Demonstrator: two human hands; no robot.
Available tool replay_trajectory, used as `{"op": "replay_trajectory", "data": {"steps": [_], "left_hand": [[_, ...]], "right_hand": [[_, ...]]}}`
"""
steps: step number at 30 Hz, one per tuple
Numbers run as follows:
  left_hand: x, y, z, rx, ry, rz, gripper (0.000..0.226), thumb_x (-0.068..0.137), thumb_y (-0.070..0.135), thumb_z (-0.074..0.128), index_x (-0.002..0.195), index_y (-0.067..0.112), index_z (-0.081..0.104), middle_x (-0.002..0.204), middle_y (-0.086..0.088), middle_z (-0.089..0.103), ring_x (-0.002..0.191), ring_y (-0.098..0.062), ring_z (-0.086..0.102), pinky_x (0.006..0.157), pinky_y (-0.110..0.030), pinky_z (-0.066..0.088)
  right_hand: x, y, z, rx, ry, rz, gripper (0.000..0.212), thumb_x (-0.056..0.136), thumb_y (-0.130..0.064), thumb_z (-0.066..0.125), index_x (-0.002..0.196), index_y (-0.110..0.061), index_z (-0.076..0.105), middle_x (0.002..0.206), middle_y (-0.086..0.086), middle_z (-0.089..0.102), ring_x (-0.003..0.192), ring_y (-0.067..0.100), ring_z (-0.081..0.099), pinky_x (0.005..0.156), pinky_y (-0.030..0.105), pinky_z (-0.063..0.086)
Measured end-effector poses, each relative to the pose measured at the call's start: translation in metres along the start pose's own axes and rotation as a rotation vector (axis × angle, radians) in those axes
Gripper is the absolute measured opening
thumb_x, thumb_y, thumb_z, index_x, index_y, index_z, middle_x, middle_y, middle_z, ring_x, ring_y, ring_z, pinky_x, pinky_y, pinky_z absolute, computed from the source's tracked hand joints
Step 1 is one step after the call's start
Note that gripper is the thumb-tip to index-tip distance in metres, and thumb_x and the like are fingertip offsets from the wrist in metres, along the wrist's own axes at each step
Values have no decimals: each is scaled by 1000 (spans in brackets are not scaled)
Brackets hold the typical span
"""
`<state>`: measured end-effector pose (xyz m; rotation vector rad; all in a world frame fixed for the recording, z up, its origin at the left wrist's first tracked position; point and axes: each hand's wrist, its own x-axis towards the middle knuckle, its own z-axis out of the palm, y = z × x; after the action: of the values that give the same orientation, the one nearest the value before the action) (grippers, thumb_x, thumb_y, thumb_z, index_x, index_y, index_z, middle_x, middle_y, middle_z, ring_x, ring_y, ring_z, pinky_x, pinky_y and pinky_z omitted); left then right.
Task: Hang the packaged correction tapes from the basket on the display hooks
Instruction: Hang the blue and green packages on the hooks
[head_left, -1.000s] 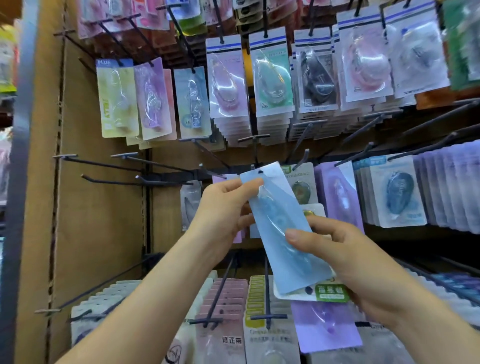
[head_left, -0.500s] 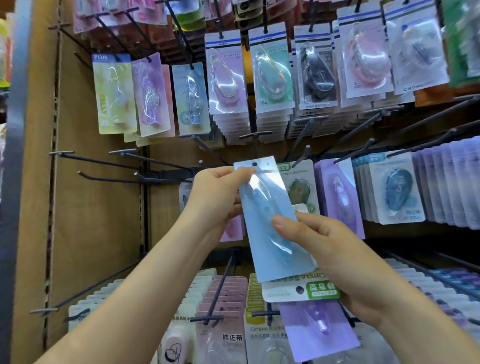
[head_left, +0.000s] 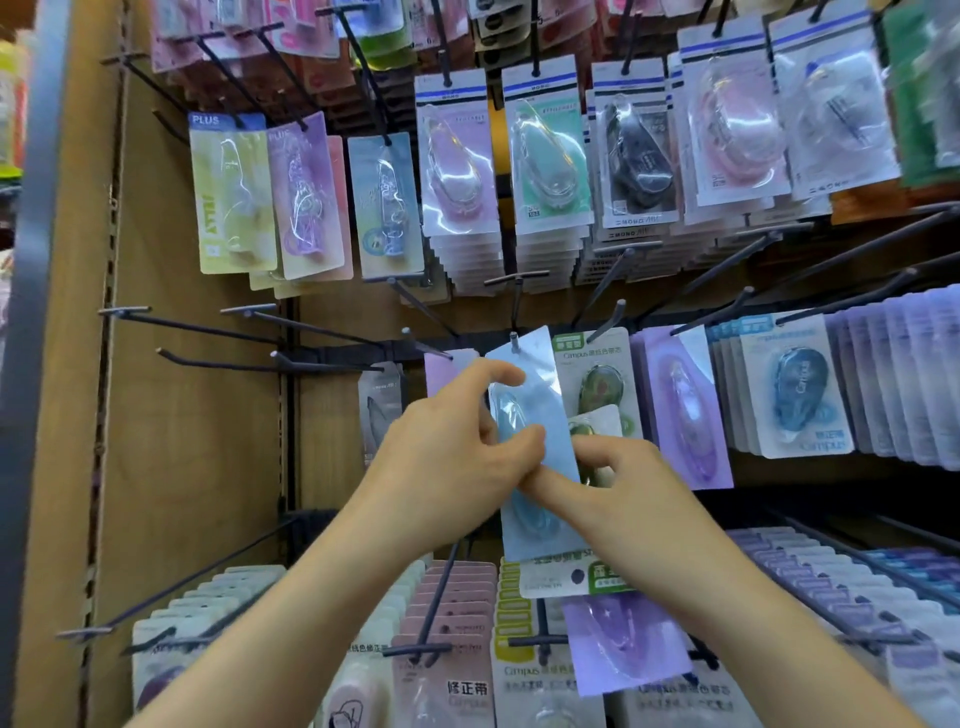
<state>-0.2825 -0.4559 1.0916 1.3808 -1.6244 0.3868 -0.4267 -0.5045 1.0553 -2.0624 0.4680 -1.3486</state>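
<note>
the blue pack sits with its hole right at the tip of the hook, barely on by my judgement. my left hand pinches its edge just below the hook, fingers clenched on it. my right hand touches its lower part with a forefinger, the other fingers clamping the spare packs further below the hook

risks: let go before it slides back along the hook and it drops off the tip; a skewed push could tear the hole; the spares could slip from that crowded grip

count: one blue pack, two spares, a green-labelled pack and a purple pack, two hands, no basket in view
</note>
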Motion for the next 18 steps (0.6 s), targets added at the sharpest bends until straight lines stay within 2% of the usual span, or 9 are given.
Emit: {"op": "replay_trajectory", "data": {"steps": [2, 4, 6, 8, 10, 12, 14, 15, 18], "left_hand": [[3, -2, 0, 12, 31, -25, 37, 82, 37, 63, 117, 44, 51, 69, 5, 65, 60, -4, 56, 69, -33, 52], [8, -6, 1, -48, 53, -68, 41, 79, 34, 67, 115, 41, 49, 67, 6, 67, 60, -5, 60, 70, -36, 56], [18, -13, 6, -108, 94, -110, 41, 76, 31, 70, 112, 37, 51, 63, 5, 68, 58, -8, 63, 71, -41, 59], [30, -23, 14, -59, 101, -142, 44, 76, 31, 71, 117, 35, 55, 65, 3, 69, 60, -8, 63, 69, -37, 59], [41, -31, 24, 48, 60, -164, 57, 78, 37, 72, 131, 35, 51, 86, 2, 72, 74, -13, 67, 65, -31, 59], [52, -39, 39, 146, 35, -163, 70, 80, 41, 73, 142, 34, 41, 114, -4, 70, 91, -21, 68, 74, -37, 61], [63, -43, 54, 275, 27, -140, 75, 84, 40, 71, 148, 29, 34, 127, -7, 64, 105, -28, 65, 86, -41, 56], [69, -44, 61, 324, 23, -126, 75, 85, 38, 70, 149, 26, 33, 126, -9, 65, 107, -30, 63, 90, -43, 53], [87, -51, 80, 377, 18, -96, 70, 86, 35, 67, 146, 18, 34, 116, -13, 67, 105, -33, 63, 99, -47, 49]], "right_hand": [[0, -1, 0, -46, -32, -22, 9, 81, -48, 72, 80, -40, 75, 72, -17, 71, 67, 1, 65, 60, 19, 47], [1, -1, -3, -66, -59, -6, 5, 81, -42, 74, 83, -37, 76, 74, -19, 71, 68, -2, 64, 59, 16, 48], [3, 1, -10, -79, -38, 31, 9, 83, -28, 72, 88, -33, 77, 85, -15, 73, 80, 5, 69, 76, 24, 56], [4, 5, -22, -45, 41, 88, 16, 82, -15, 68, 87, -28, 77, 88, -8, 74, 81, 10, 70, 80, 31, 56], [3, 10, -36, 27, 109, 136, 21, 83, -7, 67, 86, -25, 77, 90, -4, 74, 74, 9, 69, 71, 30, 58], [0, 14, -48, 96, 152, 158, 23, 87, -4, 67, 88, -25, 77, 96, -2, 73, 76, 9, 71, 67, 28, 58], [-2, 17, -57, 189, 180, 166, 28, 89, -3, 66, 93, -28, 76, 104, 0, 72, 86, 17, 73, 76, 37, 61], [-3, 18, -59, 237, 183, 161, 32, 89, -3, 66, 98, -32, 75, 107, 0, 72, 89, 20, 74, 78, 39, 61], [-7, 23, -64, 301, 166, 121, 56, 88, -4, 69, 117, -50, 62, 104, -6, 74, 89, 16, 75, 69, 29, 59]]}}
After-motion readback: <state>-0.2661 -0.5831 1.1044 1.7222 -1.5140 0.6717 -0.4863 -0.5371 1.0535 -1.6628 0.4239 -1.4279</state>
